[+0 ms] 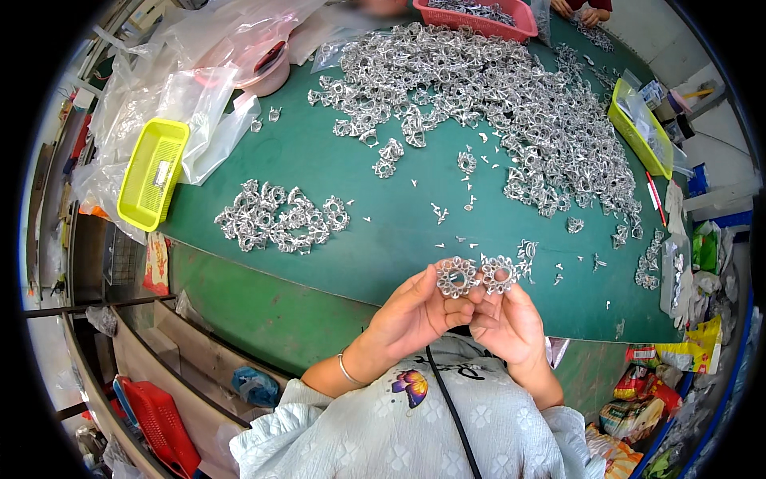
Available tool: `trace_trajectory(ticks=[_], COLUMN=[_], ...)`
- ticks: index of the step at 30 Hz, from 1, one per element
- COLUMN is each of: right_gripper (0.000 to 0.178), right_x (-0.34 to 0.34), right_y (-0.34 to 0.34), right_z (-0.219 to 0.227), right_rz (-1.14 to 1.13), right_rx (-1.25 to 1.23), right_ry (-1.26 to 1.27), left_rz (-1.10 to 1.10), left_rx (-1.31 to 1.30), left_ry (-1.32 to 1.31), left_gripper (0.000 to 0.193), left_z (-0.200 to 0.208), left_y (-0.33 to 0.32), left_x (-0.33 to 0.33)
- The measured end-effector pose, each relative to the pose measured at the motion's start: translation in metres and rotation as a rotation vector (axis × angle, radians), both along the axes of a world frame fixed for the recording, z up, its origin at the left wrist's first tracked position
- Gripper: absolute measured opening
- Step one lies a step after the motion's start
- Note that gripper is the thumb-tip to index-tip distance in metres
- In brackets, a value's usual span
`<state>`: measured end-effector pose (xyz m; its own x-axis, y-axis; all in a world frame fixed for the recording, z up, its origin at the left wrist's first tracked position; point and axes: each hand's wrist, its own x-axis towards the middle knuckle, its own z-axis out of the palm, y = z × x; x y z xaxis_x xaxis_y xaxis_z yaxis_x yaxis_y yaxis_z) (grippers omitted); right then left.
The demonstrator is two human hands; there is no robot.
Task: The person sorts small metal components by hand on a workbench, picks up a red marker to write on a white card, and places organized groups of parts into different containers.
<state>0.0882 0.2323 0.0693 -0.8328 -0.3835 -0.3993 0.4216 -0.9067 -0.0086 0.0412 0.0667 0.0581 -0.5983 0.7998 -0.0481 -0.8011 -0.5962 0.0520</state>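
Just over the table's near edge, both my hands are raised side by side, nearly touching. My left hand point(416, 310) is closed on a silver flower-shaped metal ring point(444, 278), held upright by its rim. My right hand point(512, 321) pinches a second, similar flower-shaped ring point(487, 275) close beside it. Some fingertips are hidden behind the two pieces. A small cluster of silver pieces point(526, 257) lies just beyond my right hand. Off to the left sits a small pile of the same openwork rings point(279, 219).
A large heap of silver rings point(479, 84) covers the far side of the green table point(319, 152). Yellow-green baskets stand left point(132, 188) and right point(666, 152); a pink basket point(519, 28) is behind. Tiny metal bits are scattered mid-table. Another person's hands point(590, 14) work at the far right.
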Motion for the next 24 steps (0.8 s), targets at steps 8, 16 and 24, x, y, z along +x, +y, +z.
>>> trace_trajectory(ticks=[8, 16, 24], right_gripper=[0.018, 0.013, 0.021], right_x=[-0.001, -0.015, -0.02], right_y=[-0.006, -0.022, 0.033], right_z=[0.008, -0.011, -0.026], right_rz=[-0.035, -0.295, -0.348], right_rx=[0.191, 1.78, 2.119], right_ry=[0.002, 0.642, 0.354], left_rz=[0.022, 0.184, 0.972], left_rx=[-0.135, -0.455, -1.609], left_ry=[0.067, 0.155, 1.037], left_gripper=[0.043, 0.031, 0.034], left_z=[0.005, -0.014, -0.046], left_y=[-0.002, 0.009, -0.027], left_x=[0.0, -0.005, -0.038])
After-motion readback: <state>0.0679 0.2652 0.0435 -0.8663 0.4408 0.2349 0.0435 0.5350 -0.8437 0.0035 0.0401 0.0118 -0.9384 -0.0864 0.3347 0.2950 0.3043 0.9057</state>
